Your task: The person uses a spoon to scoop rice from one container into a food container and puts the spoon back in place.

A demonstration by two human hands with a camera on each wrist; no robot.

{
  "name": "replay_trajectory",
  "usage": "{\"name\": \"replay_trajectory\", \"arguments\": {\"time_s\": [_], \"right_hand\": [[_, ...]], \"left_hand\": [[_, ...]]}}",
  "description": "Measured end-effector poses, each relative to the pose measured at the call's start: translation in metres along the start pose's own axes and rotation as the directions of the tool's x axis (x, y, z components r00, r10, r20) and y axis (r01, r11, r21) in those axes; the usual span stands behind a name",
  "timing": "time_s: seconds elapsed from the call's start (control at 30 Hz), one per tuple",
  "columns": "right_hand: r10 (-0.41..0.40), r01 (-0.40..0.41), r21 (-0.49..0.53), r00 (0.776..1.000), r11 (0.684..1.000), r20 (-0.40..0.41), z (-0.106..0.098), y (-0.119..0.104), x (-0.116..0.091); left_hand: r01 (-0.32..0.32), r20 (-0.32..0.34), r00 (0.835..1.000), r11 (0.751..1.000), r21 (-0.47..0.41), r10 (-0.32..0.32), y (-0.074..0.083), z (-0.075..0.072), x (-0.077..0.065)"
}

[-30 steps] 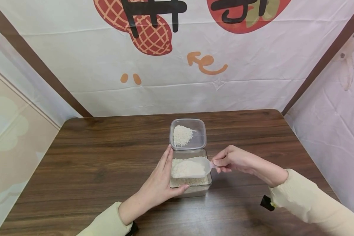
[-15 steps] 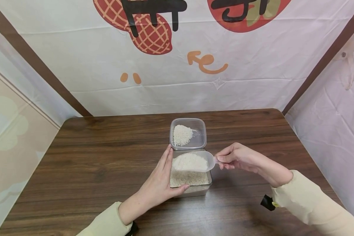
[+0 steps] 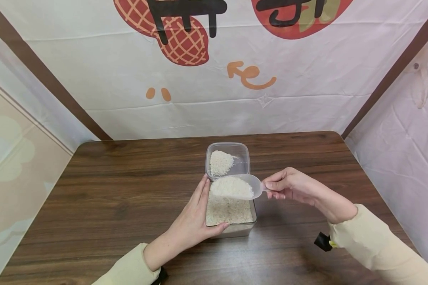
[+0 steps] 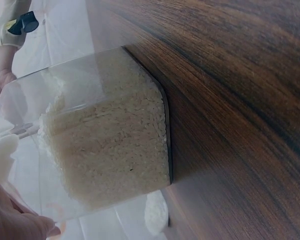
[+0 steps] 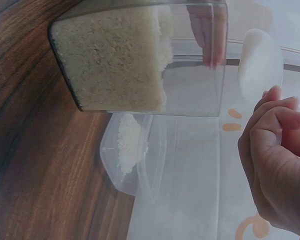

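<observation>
My right hand (image 3: 292, 185) pinches the handle of a translucent plastic scoop (image 3: 256, 187) heaped with white rice (image 3: 232, 187). The scoop hangs level over the far part of a tall clear container (image 3: 235, 230), its far edge overlapping the near rim of a small plastic box (image 3: 243, 163) in the head view. In the right wrist view the scoop (image 5: 262, 65) is above the container's rim. Along the tall container's left side lies my left hand (image 3: 190, 221), fingers straight, thumb across the front rim. Rice (image 4: 115, 145) fills much of that container.
Inside the small box, a pile of rice (image 3: 221, 163) lies toward the left. Both containers stand in line on a dark wooden table (image 3: 128, 190). Behind the table hangs a white printed cloth (image 3: 128, 118).
My right hand has lifted the rice-filled scoop and moved it away from me, from over the tall container's middle toward the small box. The left hand has stayed in place.
</observation>
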State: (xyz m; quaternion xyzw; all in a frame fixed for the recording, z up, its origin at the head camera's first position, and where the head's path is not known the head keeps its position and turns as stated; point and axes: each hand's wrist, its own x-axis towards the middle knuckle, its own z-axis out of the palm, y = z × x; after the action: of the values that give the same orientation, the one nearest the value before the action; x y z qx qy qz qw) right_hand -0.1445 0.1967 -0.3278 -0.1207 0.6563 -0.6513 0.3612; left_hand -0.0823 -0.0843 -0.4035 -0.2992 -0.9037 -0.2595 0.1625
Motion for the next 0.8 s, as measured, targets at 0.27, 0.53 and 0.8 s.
{"name": "replay_trajectory", "arguments": {"time_s": [0.27,0.53,0.8], "right_hand": [[-0.025,0.025,0.015,1.000,1.000,0.011,-0.002,-0.007,0.002],[-0.034,0.034,0.014,0.999,0.999,-0.010,-0.005,-0.013,0.005],[-0.040,0.040,0.005,0.996,0.999,-0.074,-0.010,-0.018,0.010]], "left_hand": [[0.002,0.010,1.000,1.000,-0.002,-0.002,0.001,-0.001,0.000],[0.010,0.019,1.000,1.000,0.006,-0.010,0.001,-0.001,0.000],[0.027,0.035,0.999,1.000,0.002,-0.027,0.002,-0.002,0.000]]}}
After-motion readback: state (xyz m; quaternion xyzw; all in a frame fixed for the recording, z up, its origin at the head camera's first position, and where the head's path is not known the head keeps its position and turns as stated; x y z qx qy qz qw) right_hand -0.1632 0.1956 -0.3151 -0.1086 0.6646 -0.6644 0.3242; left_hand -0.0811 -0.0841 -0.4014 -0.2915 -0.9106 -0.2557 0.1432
